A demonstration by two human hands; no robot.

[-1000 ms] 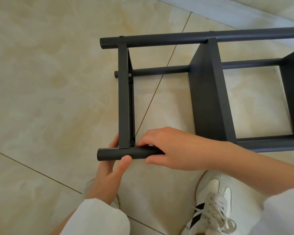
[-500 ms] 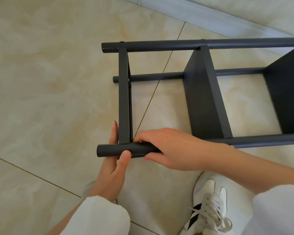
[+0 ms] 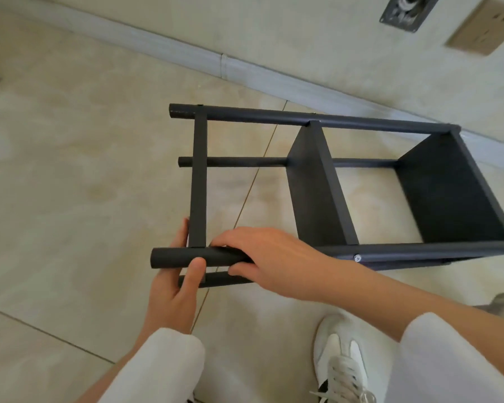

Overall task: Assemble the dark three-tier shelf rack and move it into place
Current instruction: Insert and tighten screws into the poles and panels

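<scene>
The dark shelf rack (image 3: 317, 193) lay on its side on the tiled floor (image 3: 70, 170) near the skirting board (image 3: 245, 71), its nearest post (image 3: 169, 258) clasped by the left grip (image 3: 175, 289), thumb on top, and the right grip (image 3: 262, 254), fingers curled over it.
</scene>
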